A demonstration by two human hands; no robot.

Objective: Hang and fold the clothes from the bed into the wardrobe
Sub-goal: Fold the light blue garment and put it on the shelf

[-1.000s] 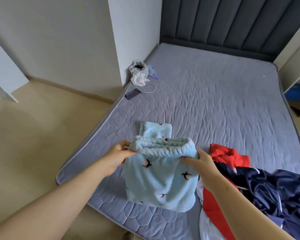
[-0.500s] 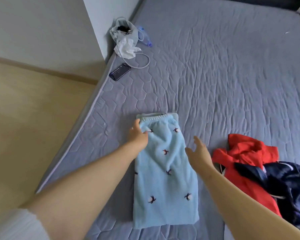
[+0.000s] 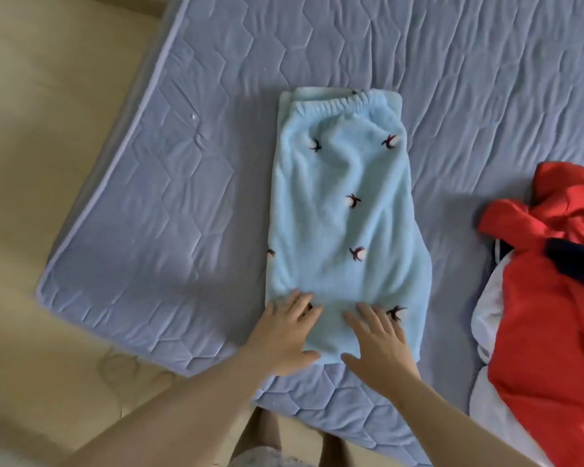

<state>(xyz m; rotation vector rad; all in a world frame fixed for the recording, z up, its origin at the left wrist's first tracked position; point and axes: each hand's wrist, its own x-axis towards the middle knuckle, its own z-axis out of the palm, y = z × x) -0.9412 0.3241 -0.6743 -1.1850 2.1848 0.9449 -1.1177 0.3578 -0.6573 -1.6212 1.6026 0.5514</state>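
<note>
Nearest the camera, the person's bare legs [image 3: 267,433] stand on the tan floor [image 3: 48,129] just short of the near edge of the bed [image 3: 182,203], whose quilted grey-blue cover carries everything else. Both forearms reach forward to the light blue fleece trousers [image 3: 341,214], which lie flat and folded lengthwise on the bed, running away from the person. The left hand [image 3: 284,335] rests on the near left corner of the trousers, its fingers [image 3: 295,299] straight and spread wide on the fabric, holding nothing. The right hand [image 3: 380,342] lies just beside it on the near end of the trousers, its fingers [image 3: 368,315] likewise spread flat on the fleece, the thumb at the near hem. Small dark and white motifs dot the trousers. To the right of the trousers, well apart from them, a heap of red clothing [image 3: 553,315] is mixed with white fabric [image 3: 486,311] and a navy piece [image 3: 577,264]. At the far end of the trousers the gathered elastic waistband [image 3: 344,103] lies across the bed.
</note>
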